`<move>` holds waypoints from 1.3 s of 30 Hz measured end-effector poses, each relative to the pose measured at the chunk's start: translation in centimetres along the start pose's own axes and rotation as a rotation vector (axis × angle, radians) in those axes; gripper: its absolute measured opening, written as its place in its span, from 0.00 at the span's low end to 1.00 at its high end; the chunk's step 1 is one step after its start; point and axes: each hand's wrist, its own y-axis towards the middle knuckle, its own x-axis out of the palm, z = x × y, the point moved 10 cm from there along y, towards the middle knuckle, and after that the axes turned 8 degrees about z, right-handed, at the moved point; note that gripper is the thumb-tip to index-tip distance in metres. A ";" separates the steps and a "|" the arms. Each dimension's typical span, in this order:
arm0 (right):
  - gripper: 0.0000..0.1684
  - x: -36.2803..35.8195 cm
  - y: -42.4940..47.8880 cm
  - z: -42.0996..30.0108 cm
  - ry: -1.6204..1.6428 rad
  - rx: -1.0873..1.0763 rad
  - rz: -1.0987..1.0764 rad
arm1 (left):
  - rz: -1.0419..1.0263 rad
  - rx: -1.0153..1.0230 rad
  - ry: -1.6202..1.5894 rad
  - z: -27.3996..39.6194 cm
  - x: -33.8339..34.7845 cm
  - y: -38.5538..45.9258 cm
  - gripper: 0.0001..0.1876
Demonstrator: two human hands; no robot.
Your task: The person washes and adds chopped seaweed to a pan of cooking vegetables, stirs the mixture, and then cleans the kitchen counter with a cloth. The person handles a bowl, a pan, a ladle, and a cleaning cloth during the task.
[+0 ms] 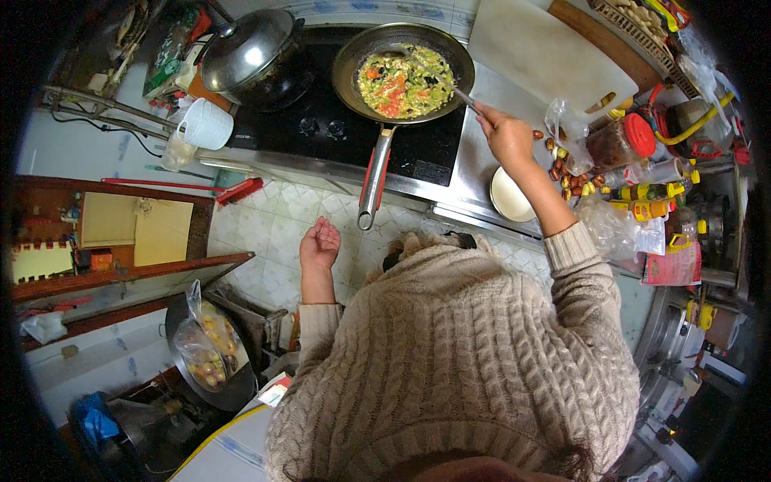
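Note:
My right hand (509, 135) grips the thin handle of a metal cooking utensil (462, 95), whose head rests in the food toward the far side of a frying pan (343, 84). Egg, red pieces that look like tomato, green vegetable and dark bits make up the cooked mixture (406, 87). The pan sits on a black glass gas hob (415, 147), its steel handle (376, 175) pointing toward me over the floor. My left hand (320, 244) hangs in the air left of that handle, palm up and holding nothing, fingers slightly curled. A white bowl (512, 196) stands on the counter below my right forearm.
Left of the pan is a lidded wok (253, 54); a white plastic basket (206, 124) hangs nearby. To the right, a white cutting board (542, 60) leans back, with brown nuts (578, 181), a red-lidded jar (620, 141) and bottles (650, 209). A red broom (240, 191) is at the left.

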 end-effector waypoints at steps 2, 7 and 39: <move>0.14 -0.6 -0.7 -0.8 -0.089 -0.053 -0.124 | -0.017 0.016 0.015 0.5 -0.1 -0.2 0.10; 0.15 -5.3 -0.9 0.4 -0.134 -0.018 -0.065 | 0.011 0.052 0.032 1.2 -1.2 -0.3 0.11; 0.13 -11.5 -3.0 1.8 -0.045 0.190 -0.166 | -0.123 -0.100 0.087 1.3 0.5 1.6 0.12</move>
